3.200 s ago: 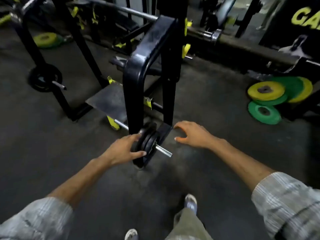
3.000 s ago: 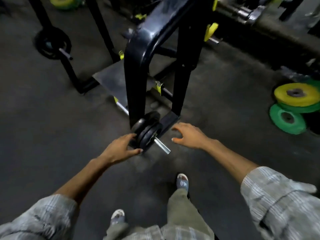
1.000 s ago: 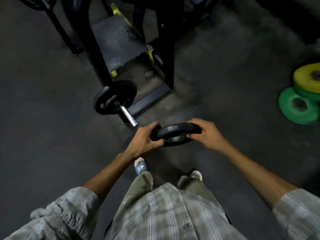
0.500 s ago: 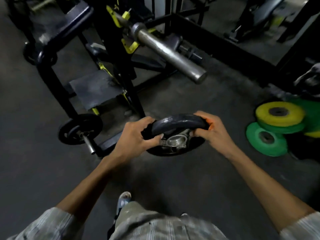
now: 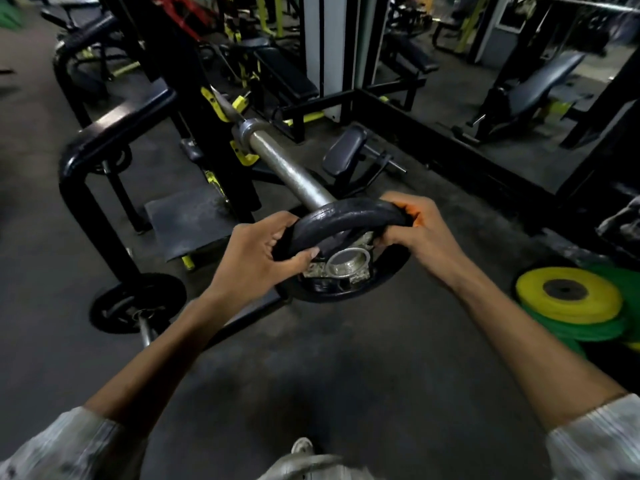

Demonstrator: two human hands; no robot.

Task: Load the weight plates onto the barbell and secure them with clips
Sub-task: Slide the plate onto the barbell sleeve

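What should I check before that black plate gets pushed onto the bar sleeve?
1. Left hand grips the black weight plate: ok.
2. Right hand grips the opposite rim: ok.
3. Barbell sleeve bare up to its collar: ok.
4. Plate's centre hole lined up with the sleeve end: cannot tell, the plate hides the tip.
5. Fingers clear of the hole: ok.
6. Clip within reach: cannot tell, none visible.

The barbell sleeve (image 5: 287, 164) is bare grey metal, dull and faintly scuffed. The weight plate (image 5: 346, 216) looks like black matt cast metal with a rough rim, its hub (image 5: 348, 265) shiny silver metal. The floor (image 5: 329, 375) is dark, matt and grainy. The sleeves (image 5: 595, 448) are pale striped cloth.
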